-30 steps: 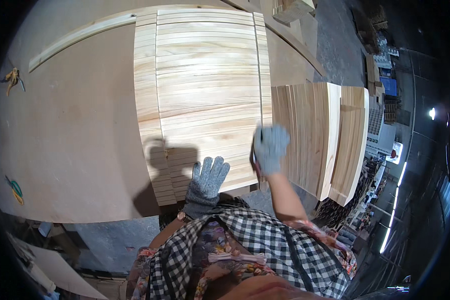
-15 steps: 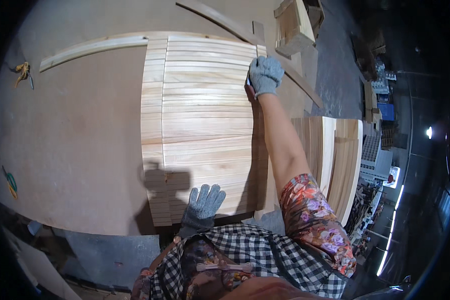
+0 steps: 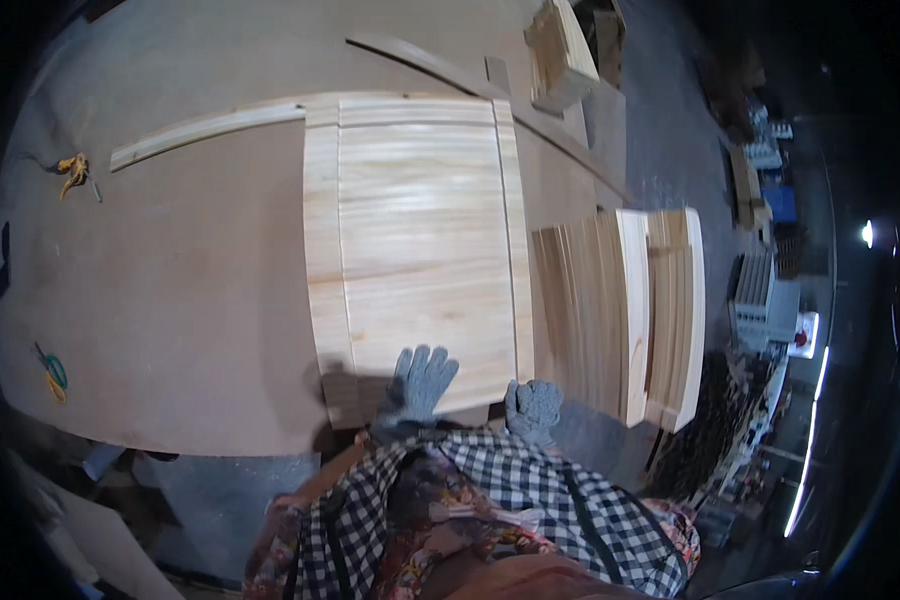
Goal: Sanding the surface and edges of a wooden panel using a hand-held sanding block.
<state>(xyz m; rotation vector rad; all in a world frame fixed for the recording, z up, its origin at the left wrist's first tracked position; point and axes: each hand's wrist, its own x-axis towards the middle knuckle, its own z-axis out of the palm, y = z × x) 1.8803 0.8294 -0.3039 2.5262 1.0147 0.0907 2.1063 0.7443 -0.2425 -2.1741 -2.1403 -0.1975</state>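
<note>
A row of pale wooden strips [image 3: 425,240] lies side by side on the worktable, forming a flat panel. One thin dark line crosses the strips near their left ends, another near their right ends. My left hand [image 3: 425,380], in a grey knit glove, rests open with fingers spread on the panel's near edge. At the near right corner, my gloved right hand [image 3: 533,408] is closed in a fist beside the end of the right line. Whatever it holds is hidden by the glove.
A long pale batten [image 3: 205,132] runs left from the panel's far edge. Stacked boards [image 3: 590,310] stand to the right, with another wood bundle [image 3: 560,60] beyond. A dark strip [image 3: 420,68] lies behind. Yellow-handled pliers [image 3: 74,172] and green-and-orange scissors [image 3: 52,372] lie at left.
My right hand has come from the far right corner down to the near right corner. The right line now shows along the strips' whole right side. My left hand remains at the near edge.
</note>
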